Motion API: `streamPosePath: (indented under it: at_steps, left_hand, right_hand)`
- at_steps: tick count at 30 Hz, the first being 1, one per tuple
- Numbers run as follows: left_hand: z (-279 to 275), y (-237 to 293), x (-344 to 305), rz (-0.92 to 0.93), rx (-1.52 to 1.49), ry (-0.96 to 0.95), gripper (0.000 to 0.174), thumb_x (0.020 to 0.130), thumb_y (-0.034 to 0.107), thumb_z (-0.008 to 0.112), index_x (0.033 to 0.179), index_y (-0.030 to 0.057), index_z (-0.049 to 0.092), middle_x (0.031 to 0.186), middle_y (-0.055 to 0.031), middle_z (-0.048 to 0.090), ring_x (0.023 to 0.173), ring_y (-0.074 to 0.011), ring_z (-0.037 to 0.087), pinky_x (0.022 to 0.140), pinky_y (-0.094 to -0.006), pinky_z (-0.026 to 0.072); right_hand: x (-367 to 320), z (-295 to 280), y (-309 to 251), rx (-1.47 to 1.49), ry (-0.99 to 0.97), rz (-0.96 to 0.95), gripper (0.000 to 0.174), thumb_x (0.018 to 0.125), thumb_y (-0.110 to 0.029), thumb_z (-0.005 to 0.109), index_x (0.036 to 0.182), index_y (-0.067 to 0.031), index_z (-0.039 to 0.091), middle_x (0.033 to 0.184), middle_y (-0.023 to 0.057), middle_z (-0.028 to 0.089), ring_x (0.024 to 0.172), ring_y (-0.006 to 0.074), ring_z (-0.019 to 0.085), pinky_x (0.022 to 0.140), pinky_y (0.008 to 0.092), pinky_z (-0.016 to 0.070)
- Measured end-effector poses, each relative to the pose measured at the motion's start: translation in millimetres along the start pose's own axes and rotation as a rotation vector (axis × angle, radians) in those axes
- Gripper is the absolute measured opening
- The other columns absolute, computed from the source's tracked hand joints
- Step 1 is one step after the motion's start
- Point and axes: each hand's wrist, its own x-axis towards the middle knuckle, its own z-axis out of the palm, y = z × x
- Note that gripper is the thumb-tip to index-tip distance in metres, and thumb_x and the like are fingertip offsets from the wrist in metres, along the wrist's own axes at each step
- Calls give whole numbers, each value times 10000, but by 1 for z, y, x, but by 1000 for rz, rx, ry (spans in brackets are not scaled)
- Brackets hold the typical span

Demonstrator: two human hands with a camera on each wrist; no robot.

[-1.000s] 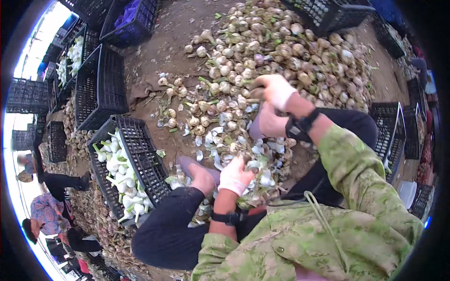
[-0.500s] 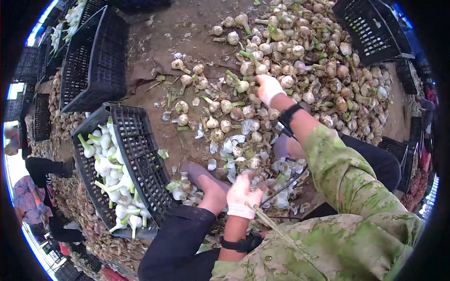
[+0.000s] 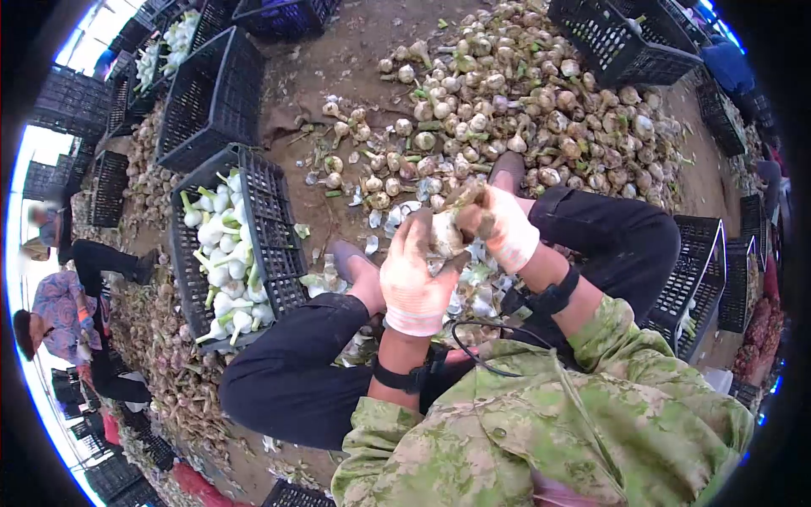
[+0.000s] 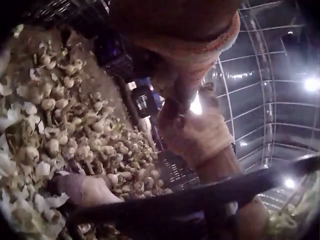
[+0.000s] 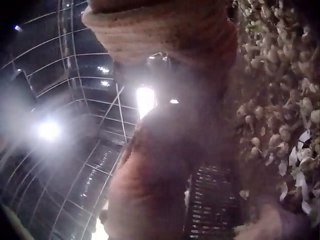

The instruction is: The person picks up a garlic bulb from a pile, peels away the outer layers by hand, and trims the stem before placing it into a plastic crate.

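Note:
In the head view a garlic bulb (image 3: 445, 234) is held up between my two gloved hands, above a litter of white peeled skins (image 3: 477, 291). My left hand (image 3: 412, 283) grips it from the left, thumb and fingers around its side. From the right, my right hand (image 3: 507, 226) pinches the bulb's outer skin with curled fingers. Both gloves are pale with bare, soiled fingertips. The left wrist view has the right hand (image 4: 200, 137) meeting the left hand (image 4: 185, 55); the bulb is hidden there. Dim and blurred, the right wrist view also hides it behind the right hand (image 5: 165, 40).
A large heap of unpeeled garlic (image 3: 541, 101) spreads ahead. Left of my legs, a tilted black crate (image 3: 279, 228) holds clean white bulbs (image 3: 224, 253). Another black crate (image 3: 211, 101) stands behind it, one more (image 3: 625, 42) beyond the heap. A person (image 3: 63, 308) sits at far left.
My right hand reached into the garlic heap, then came back to the left hand with a bulb. The left hand rose and opened around it. The head view shifted.

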Motion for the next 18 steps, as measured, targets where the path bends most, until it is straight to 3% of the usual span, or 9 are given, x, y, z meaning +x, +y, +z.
streamPosePath:
  at_steps: [2, 5, 10, 11, 12, 14, 15, 16, 18]
  left_hand:
    - [-3, 10, -7, 194, 210, 26, 690, 550, 157, 758, 1169, 63, 468, 1079, -174, 526, 923, -344, 554, 761, -391, 464]
    - [-7, 18, -16, 194, 222, 58, 649, 560, 130, 735, 1152, 64, 476, 1082, -159, 526, 910, -341, 554, 751, -398, 462]
    - [-14, 19, -27, 220, 271, 31, 620, 570, 119, 715, 1140, 55, 482, 1095, -159, 517, 914, -355, 537, 776, -420, 445]
    - [-16, 21, -28, 219, 263, 23, 624, 523, 79, 753, 1096, 24, 514, 1052, -163, 540, 932, -301, 547, 818, -359, 442]
    - [-16, 21, -28, 222, 262, 19, 624, 523, 79, 753, 1096, 24, 514, 1052, -163, 540, 932, -301, 547, 818, -359, 442]
    - [-14, 17, -29, 155, -132, 45, 643, 536, 54, 743, 1120, 13, 477, 1014, -128, 531, 883, -261, 555, 779, -328, 455]
    - [-8, 16, -31, -22, -441, 61, 627, 523, 35, 763, 1083, 2, 483, 978, -95, 530, 880, -182, 542, 773, -277, 452]
    - [-7, 18, -34, -63, -467, 72, 546, 613, 62, 724, 1093, -2, 472, 964, -97, 547, 889, -184, 557, 807, -288, 456]
    - [-5, 9, -36, -430, -1076, 71, 405, 737, 203, 620, 1077, 26, 491, 941, -85, 562, 794, -188, 574, 671, -286, 496]
  right_hand:
    - [-19, 4, -7, -146, 57, 3, 275, 791, -202, 623, 956, 6, 548, 820, 21, 576, 695, 100, 527, 606, 245, 444]
    - [-25, 9, -7, 29, 25, 28, 295, 806, -220, 621, 978, 10, 551, 825, 23, 580, 713, 94, 531, 612, 241, 449]
    - [-37, 6, -16, 17, -144, 161, 215, 780, -155, 652, 913, -3, 578, 817, 26, 601, 736, 100, 553, 659, 250, 468]
    - [-37, 3, -11, 61, -178, 145, 222, 777, -157, 657, 915, -2, 580, 819, 28, 603, 741, 99, 555, 650, 248, 468]
    - [-38, 2, -10, 107, -209, 124, 228, 774, -160, 661, 916, 0, 583, 822, 30, 605, 745, 99, 556, 640, 246, 469]
    - [-43, 3, -10, 74, -158, 113, 228, 763, -157, 671, 904, -3, 580, 815, 28, 605, 730, 101, 559, 635, 244, 474]
    - [-48, 5, -12, 47, -131, 117, 224, 757, -147, 676, 896, -2, 578, 801, 26, 604, 715, 100, 557, 633, 244, 474]
    - [-52, 7, -14, 22, -102, 120, 219, 750, -136, 681, 888, -1, 577, 786, 25, 602, 700, 99, 555, 632, 244, 474]
    - [-57, 10, -16, 48, -107, 124, 179, 735, -56, 669, 876, -3, 573, 783, 24, 597, 681, 95, 548, 625, 238, 469]
